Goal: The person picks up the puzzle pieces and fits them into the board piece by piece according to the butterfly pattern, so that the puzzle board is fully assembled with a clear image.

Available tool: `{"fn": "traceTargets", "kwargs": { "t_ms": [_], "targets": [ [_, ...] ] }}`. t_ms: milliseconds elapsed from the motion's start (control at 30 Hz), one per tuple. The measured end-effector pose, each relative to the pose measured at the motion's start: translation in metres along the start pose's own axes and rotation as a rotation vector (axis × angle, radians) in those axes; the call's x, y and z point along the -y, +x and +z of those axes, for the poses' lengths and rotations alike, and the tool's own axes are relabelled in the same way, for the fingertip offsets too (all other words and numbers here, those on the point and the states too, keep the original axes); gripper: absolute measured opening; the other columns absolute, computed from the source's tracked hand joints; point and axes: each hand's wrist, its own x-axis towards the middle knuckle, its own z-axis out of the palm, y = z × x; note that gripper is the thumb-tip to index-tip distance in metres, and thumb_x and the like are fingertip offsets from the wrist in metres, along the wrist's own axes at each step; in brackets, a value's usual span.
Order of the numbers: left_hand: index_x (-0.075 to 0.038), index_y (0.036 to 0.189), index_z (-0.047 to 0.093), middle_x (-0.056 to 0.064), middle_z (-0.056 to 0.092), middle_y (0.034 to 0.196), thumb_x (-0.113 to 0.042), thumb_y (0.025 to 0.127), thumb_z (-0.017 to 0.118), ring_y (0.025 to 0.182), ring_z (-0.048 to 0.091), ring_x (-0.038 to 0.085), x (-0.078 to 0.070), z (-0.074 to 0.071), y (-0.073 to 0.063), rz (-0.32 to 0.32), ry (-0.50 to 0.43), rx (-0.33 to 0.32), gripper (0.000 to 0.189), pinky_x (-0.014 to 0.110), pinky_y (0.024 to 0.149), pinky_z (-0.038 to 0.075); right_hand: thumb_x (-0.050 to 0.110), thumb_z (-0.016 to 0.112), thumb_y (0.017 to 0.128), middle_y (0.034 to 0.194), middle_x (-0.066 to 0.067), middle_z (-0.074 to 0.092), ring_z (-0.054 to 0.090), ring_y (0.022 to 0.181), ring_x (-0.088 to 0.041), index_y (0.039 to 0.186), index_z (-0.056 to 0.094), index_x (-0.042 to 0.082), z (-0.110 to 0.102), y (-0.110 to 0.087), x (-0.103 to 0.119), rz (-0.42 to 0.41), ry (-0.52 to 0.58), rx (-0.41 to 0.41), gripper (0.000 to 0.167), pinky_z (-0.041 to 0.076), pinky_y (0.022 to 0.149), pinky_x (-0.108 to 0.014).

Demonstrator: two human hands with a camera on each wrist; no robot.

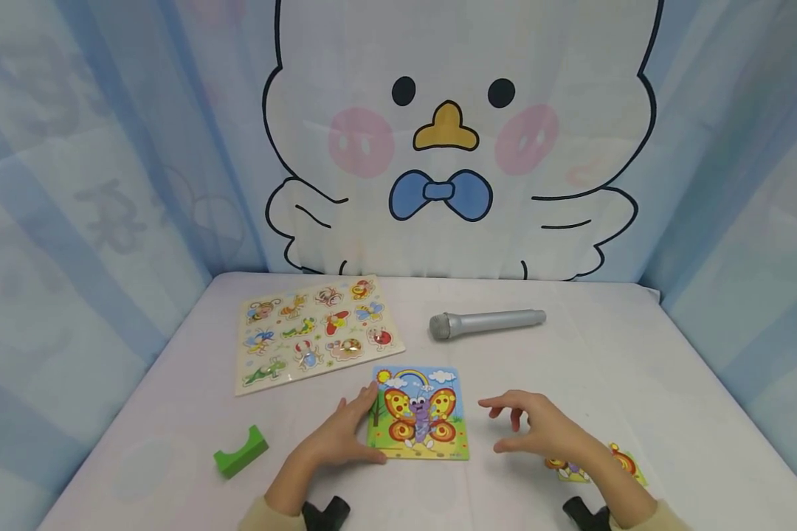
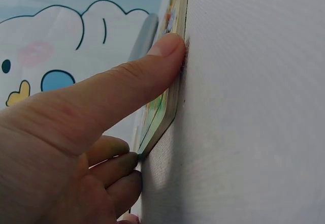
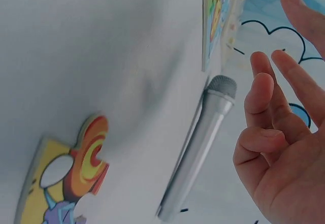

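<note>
A square butterfly puzzle board (image 1: 421, 417) lies flat on the white table. My left hand (image 1: 345, 431) touches its left side, the thumb against the near edge and a fingertip by the left edge. In the left wrist view the thumb (image 2: 167, 46) presses the board's side, its other fingers loosely bent at the corner. To the right of the board my right hand (image 1: 538, 428) hovers above the table, fingers loosely bent, with nothing between them. Loose butterfly puzzle pieces (image 3: 86, 168) lie beneath the right forearm, partly hidden by it in the head view.
Behind the board at left lies a wooden insect peg puzzle (image 1: 319, 332). A grey toy microphone (image 1: 488, 323) lies at the back, right of centre. A green arched block (image 1: 241, 451) sits at the left. Curtains printed with a cartoon figure (image 1: 452, 147) surround the table.
</note>
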Motion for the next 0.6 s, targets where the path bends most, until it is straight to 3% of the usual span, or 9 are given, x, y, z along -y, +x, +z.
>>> {"fn": "traceTargets", "kwargs": {
  "t_ms": [233, 600],
  "targets": [
    [-0.001, 0.144, 0.019, 0.014, 0.017, 0.150, -0.035, 0.062, 0.082, 0.137, 0.014, 0.031, -0.001, 0.000, 0.000, -0.003, -0.001, 0.001, 0.109, 0.051, 0.111, 0.003, 0.022, 0.079, 0.070, 0.098, -0.005, 0.061, 0.047, 0.070, -0.012, 0.120, 0.059, 0.007, -0.013, -0.020, -0.010, 0.067, -0.003, -0.016, 0.057, 0.044, 0.056, -0.025],
    [-0.001, 0.145, 0.018, 0.013, 0.016, 0.150, -0.036, 0.062, 0.082, 0.137, 0.014, 0.030, -0.001, 0.000, 0.000, -0.013, -0.001, 0.000, 0.110, 0.050, 0.111, 0.003, 0.028, 0.079, 0.069, 0.098, -0.006, 0.060, 0.046, 0.071, -0.012, 0.120, 0.058, 0.005, -0.028, -0.051, -0.028, 0.050, -0.034, -0.053, 0.059, 0.036, 0.051, -0.022]
  ]
}}
